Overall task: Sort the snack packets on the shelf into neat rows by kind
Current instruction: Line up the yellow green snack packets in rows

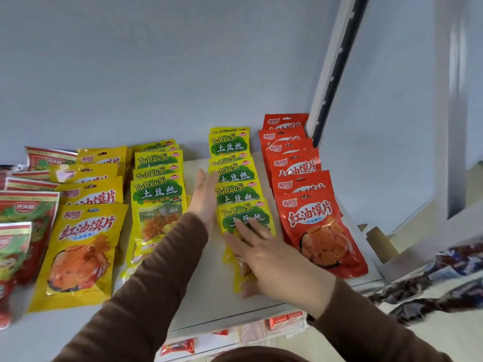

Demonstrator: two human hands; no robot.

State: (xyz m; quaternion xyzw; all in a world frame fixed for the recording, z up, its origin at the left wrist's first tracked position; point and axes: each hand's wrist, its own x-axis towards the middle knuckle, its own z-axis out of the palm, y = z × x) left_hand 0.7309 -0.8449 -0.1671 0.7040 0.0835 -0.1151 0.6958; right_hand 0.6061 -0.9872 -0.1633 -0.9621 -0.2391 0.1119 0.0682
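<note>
I see my right hand [271, 259] flat, fingers spread, on the front green packet [244, 218] — its long axis runs away from me — left hand [205, 197] straight-fingered against the row's left edge.
</note>
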